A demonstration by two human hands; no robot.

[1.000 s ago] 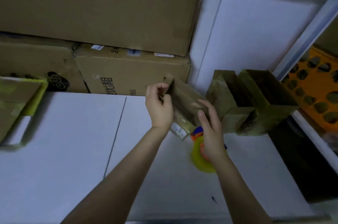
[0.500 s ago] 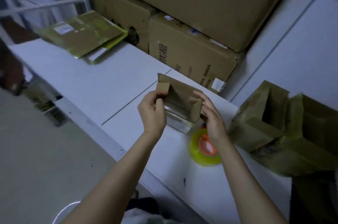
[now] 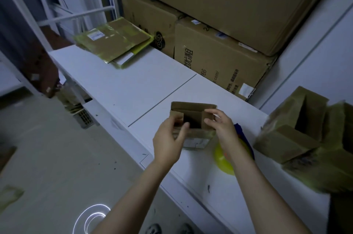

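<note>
1. Holds a small cardboard box [image 3: 193, 119] over the near edge of the white table [image 3: 133, 90], open top facing up; cannot tell whether its base touches the tabletop.
2. Pinches the box's left side flap between the thumb and curled fingers of the left hand [image 3: 168, 142].
3. Curls the fingers of the right hand [image 3: 223, 128] round the right side flap.
4. Reads as flap folding at an early stage: side flaps turned partly in, far long flap upright, nothing taped; folding down and sealing appear left to do.
5. Finds a yellow tape roll [image 3: 222, 161] lying on the table just under the right wrist, untouched.
6. Meets opened taped boxes [image 3: 286, 138] further right.
7. Ends with flattened cartons [image 3: 114, 42] far left and stacked shipping cartons [image 3: 219, 61] along the far side.
</note>
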